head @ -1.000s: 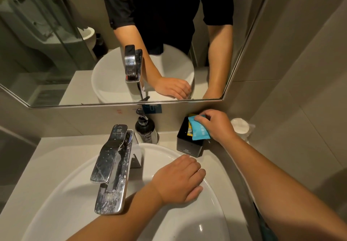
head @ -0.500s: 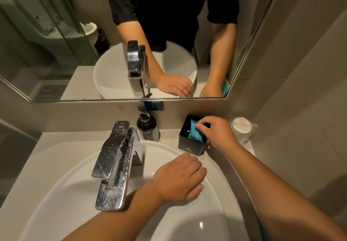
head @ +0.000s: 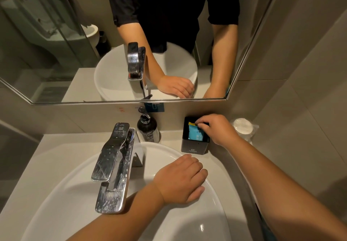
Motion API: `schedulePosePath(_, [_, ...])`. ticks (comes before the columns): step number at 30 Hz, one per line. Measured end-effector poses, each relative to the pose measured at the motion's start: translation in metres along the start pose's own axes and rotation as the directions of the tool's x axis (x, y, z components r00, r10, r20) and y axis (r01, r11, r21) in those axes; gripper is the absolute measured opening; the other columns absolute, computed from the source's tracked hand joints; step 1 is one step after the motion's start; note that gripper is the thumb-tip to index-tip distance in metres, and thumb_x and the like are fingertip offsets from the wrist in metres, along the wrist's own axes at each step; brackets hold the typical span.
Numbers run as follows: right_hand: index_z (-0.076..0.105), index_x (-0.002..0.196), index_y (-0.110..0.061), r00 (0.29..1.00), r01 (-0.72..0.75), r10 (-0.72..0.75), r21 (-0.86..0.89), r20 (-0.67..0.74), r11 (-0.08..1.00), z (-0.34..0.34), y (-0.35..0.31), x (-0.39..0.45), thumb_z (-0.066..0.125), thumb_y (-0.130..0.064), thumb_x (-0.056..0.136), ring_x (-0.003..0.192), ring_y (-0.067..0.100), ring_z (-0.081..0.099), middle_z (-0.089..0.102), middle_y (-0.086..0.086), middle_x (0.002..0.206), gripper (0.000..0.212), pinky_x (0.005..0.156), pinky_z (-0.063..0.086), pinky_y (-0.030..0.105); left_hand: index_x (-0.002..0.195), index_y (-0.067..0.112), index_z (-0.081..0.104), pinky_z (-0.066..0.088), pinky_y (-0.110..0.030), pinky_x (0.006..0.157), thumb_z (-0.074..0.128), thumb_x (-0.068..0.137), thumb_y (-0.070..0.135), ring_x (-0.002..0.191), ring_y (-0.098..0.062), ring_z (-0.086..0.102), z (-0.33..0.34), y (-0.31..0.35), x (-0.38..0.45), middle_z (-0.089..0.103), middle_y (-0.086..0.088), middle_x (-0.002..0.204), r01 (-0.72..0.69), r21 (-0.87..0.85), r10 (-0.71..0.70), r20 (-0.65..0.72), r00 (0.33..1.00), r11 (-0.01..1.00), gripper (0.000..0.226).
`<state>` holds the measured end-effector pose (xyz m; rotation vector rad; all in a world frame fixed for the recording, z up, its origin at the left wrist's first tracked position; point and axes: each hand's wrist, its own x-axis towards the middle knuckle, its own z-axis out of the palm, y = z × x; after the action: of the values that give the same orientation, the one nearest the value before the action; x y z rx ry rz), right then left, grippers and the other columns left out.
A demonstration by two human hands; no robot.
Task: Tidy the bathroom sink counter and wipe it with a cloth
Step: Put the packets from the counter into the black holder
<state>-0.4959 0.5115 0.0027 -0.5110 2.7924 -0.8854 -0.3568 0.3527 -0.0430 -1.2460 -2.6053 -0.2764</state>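
blue packet (head: 195, 132) now sunk into black box (head: 195, 147); right hand (head: 217, 129) fingertips pinching its top. left hand (head: 181, 179) flat, open, on sink rim (head: 163, 147).

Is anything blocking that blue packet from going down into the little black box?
Nothing visible does. The blue packet already sits inside the open-topped black box, next to a yellow one, with the right hand reaching in over the rim, fingertips on the packets. The left hand rests apart on the basin rim.
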Motion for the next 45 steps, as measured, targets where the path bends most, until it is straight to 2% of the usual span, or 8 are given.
schedulePosePath(10, [0.071,0.111,-0.014,0.992,0.114,-0.103,-0.185,0.067,0.976,-0.006,-0.004,0.001,0.059,-0.019,0.092,0.103,0.027,0.059,0.065,0.011,0.114,0.023,0.091,0.047,0.036,0.104,0.006,0.059,0.043,-0.042,0.09,0.048,0.094,0.032,0.088,-0.032,0.054,-0.001,0.0,0.0,0.061,-0.012,0.094,0.007,0.003,-0.007,-0.008,1.0,1.0,0.03])
schedulePosePath(16, [0.069,0.111,-0.017,0.988,0.047,-0.073,-0.186,-0.136,0.981,0.008,-0.001,-0.01,0.059,-0.024,0.092,0.099,0.026,0.059,0.06,0.008,0.114,0.023,0.083,0.052,0.037,0.102,0.005,0.06,0.044,-0.043,0.089,0.047,0.094,0.032,0.089,-0.033,0.054,-0.002,0.001,0.001,0.061,-0.013,0.095,0.017,-0.008,-0.016,0.014,1.0,1.0,0.031])
schedulePosePath(23, [0.072,0.107,-0.012,0.942,0.113,-0.136,-0.092,-0.306,0.989,0.0,-0.008,-0.023,0.061,-0.022,0.091,0.094,0.021,0.059,0.064,0.008,0.105,0.022,0.079,0.046,0.027,0.103,0.006,0.058,0.044,-0.043,0.09,0.047,0.095,0.033,0.09,-0.032,0.053,-0.001,0.0,0.0,0.06,-0.012,0.096,0.029,-0.015,-0.029,0.032,0.999,0.999,0.03])
schedulePosePath(27, [0.073,0.098,-0.015,0.854,0.001,0.032,0.062,-0.519,0.998,-0.022,-0.005,-0.072,0.057,-0.02,0.093,0.085,0.016,0.059,0.066,0.002,0.097,0.017,0.072,0.048,0.027,0.103,0.008,0.06,0.045,-0.041,0.088,0.048,0.095,0.034,0.091,-0.03,0.054,-0.003,0.001,0.001,0.061,-0.011,0.097,0.024,-0.028,-0.023,0.023,0.999,0.999,0.03])
schedulePosePath(31, [0.065,0.077,-0.015,0.708,-0.354,0.431,0.248,-0.56,0.902,-0.013,0.01,-0.162,0.052,-0.018,0.091,0.07,0.023,0.056,0.062,0.003,0.079,0.019,0.062,0.047,0.037,0.103,0.011,0.061,0.045,-0.039,0.089,0.049,0.093,0.037,0.091,-0.028,0.055,-0.009,0.001,0.002,0.062,-0.009,0.097,0.033,-0.048,-0.03,0.053,0.998,0.998,0.031])
schedulePosePath(34, [0.066,0.085,-0.01,0.685,-0.558,0.518,0.089,-0.512,0.825,0.013,0.022,-0.223,0.054,-0.018,0.09,0.08,0.035,0.061,0.062,0.013,0.093,0.016,0.066,0.048,0.04,0.102,0.012,0.061,0.046,-0.039,0.088,0.048,0.093,0.038,0.091,-0.028,0.055,-0.014,0.003,0.003,0.061,-0.008,0.097,0.048,-0.045,-0.044,0.077,0.996,0.998,0.031])
schedulePosePath(38, [0.05,0.117,-0.015,0.786,-0.618,0.544,-0.413,-0.294,0.669,0.031,0.032,-0.259,0.039,-0.025,0.096,0.103,0.023,0.056,0.052,0.007,0.117,0.025,0.081,0.05,0.037,0.104,0.013,0.061,0.047,-0.038,0.088,0.044,0.093,0.04,0.091,-0.026,0.055,-0.016,0.005,0.004,0.062,-0.007,0.098,0.055,-0.024,-0.052,0.094,0.994,0.998,0.033])
schedulePosePath(45, [0.054,0.113,-0.01,0.808,-0.571,0.55,-0.508,-0.209,0.646,0.048,0.031,-0.262,0.042,-0.009,0.091,0.108,0.029,0.051,0.051,0.013,0.122,0.026,0.088,0.045,0.035,0.1,0.014,0.06,0.045,-0.038,0.085,0.042,0.093,0.041,0.088,-0.024,0.054,-0.016,0.006,0.003,0.062,-0.005,0.096,0.072,-0.032,-0.068,0.105,0.992,0.997,0.032])
